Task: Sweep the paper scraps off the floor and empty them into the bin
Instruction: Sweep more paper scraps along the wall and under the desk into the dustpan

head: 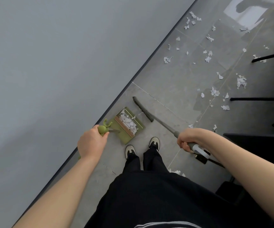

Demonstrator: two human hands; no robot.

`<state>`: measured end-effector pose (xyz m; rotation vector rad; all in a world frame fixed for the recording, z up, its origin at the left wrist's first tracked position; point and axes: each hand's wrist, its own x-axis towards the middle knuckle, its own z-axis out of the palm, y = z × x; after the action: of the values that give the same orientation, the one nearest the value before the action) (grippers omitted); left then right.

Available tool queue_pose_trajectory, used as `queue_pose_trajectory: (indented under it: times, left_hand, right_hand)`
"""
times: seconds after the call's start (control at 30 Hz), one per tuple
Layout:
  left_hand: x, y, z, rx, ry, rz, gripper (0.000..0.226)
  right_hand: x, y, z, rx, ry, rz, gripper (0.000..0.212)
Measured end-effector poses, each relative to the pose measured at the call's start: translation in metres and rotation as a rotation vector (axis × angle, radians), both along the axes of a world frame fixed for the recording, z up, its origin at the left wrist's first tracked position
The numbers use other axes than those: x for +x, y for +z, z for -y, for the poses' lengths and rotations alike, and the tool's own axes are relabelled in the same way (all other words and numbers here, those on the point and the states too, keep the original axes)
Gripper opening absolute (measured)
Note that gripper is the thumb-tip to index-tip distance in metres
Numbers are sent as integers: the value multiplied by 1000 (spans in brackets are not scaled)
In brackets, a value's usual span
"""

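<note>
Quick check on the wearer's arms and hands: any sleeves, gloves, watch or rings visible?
Both arms are bare from forearm to fingers: no sleeves, no gloves. The left hand and right hand show no watch, bracelet, ring or marking. Upper arms lie outside the picture, so any short sleeve is unseen.

Paper scraps (127, 123) in green dustpan (137, 127)

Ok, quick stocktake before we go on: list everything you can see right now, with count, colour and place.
dustpan: one, olive green, on the floor by the wall, some scraps inside
broom: one, dark grey head, just beyond the dustpan
paper scraps: many, white, scattered across the floor ahead and right
floor: grey tiles
wall: grey, left
chair legs: several, black, right edge
shoes: two, white and black
left hand: grips dustpan handle
right hand: grips broom handle
</note>
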<state>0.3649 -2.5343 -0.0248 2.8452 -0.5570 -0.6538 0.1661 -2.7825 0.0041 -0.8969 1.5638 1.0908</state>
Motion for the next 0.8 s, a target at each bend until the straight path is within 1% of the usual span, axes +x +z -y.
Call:
queue_pose_trajectory:
  times: [0.1,0.17,0.23,0.27,0.3,0.37,0.4,0.43,0.47,0.57,0.6,0.67,0.73,0.8]
  left_hand:
    - [2,2,-17,14,23,13,23]
    - [3,1,-27,35,47,15,24]
    - [5,1,-35,53,77,17,25]
    - [6,1,-38,59,93,18,25]
    - [8,1,-40,64,110,17,26]
    - [11,2,-44,61,129,20,27]
    - [12,3,-46,56,136,21,27]
    - [13,3,-47,52,140,19,27]
    - [14,2,-47,49,141,13,26]
    - [17,0,-50,50,133,-2,26]
    - [18,-1,-51,57,128,-4,26]
    - [21,-1,-53,66,118,-2,27]
    - [24,0,-55,62,113,-1,27]
    - [25,1,-57,59,106,2,26]
  right_hand:
    - [19,-11,-4,-45,156,41,24]
    - [29,-17,-8,-56,334,90,20]
    - [37,-24,-16,-92,522,175,22]
    - [40,-24,-19,-109,623,201,26]
    - [42,-24,-25,-95,735,172,32]
    - [44,-21,-39,-68,1031,54,58]
    - [45,-21,-43,-64,1164,40,68]
    - [46,-17,-46,-47,1240,22,71]
    - [45,-17,-45,-28,1290,45,68]
    - [41,-4,-38,-15,1209,65,33]
    - [37,-1,-36,-11,1186,60,28]
    - [27,3,-33,1,1135,36,27]
    - [19,4,-30,1,1056,37,30]
    - [14,-1,-26,-31,863,65,31]
